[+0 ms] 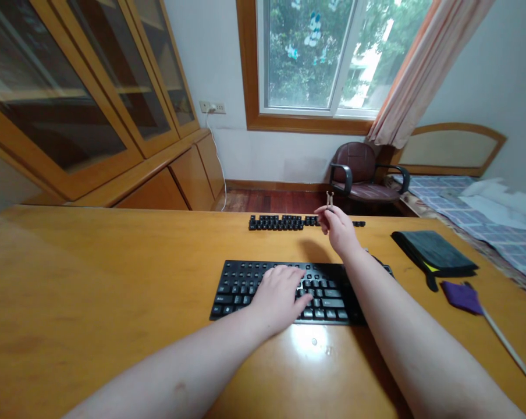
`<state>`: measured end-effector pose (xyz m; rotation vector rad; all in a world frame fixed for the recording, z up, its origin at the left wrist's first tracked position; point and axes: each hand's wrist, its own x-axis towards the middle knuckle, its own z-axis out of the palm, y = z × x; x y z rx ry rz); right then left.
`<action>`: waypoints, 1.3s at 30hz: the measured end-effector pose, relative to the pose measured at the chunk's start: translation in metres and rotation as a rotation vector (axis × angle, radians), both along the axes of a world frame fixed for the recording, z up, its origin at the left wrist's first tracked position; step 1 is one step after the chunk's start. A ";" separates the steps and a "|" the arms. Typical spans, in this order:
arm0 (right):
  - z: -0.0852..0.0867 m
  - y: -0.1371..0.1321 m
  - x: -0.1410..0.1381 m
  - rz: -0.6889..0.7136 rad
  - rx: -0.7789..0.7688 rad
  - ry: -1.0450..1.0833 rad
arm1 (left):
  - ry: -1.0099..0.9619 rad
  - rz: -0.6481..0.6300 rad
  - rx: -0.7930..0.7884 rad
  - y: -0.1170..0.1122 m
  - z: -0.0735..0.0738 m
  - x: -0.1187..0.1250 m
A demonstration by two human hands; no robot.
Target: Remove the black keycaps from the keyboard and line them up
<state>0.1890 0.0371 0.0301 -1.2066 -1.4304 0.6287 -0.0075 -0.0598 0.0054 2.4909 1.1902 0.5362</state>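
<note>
A black keyboard (328, 294) lies on the wooden desk, and bare sockets show along its upper rows where keycaps are off. My left hand (278, 297) rests palm down across its middle, fingers stretched out and thumb apart. Beyond the keyboard, my right hand (339, 227) is raised with its fingers pinched around a small tan two-pronged tool (330, 199); its prongs point up. Loose black keycaps (276, 222) stand in rows near the desk's far edge, partly hidden behind my right hand.
Right of the keyboard lie a dark zip pouch (435, 253), a purple cloth piece (461, 297) and a thin pale stick (507, 343). Past the desk (92, 291) are an office chair (359, 169), a bed (455, 198) and a glass-fronted cabinet (127, 75).
</note>
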 end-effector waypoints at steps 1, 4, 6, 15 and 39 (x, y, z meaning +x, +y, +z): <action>0.005 -0.011 -0.001 0.018 0.012 0.045 | 0.010 0.009 -0.003 0.000 0.000 0.000; 0.012 -0.047 -0.005 0.056 0.029 -0.091 | 0.045 0.043 -0.006 0.002 0.002 0.000; 0.012 -0.066 -0.008 0.123 -0.069 -0.190 | 0.072 0.078 0.001 0.002 0.002 -0.001; 0.000 -0.070 -0.023 0.371 -0.184 -0.334 | 0.224 0.217 0.075 -0.007 0.008 -0.001; 0.017 -0.080 -0.025 0.737 -0.073 -0.806 | 0.114 0.165 0.066 -0.003 0.010 -0.001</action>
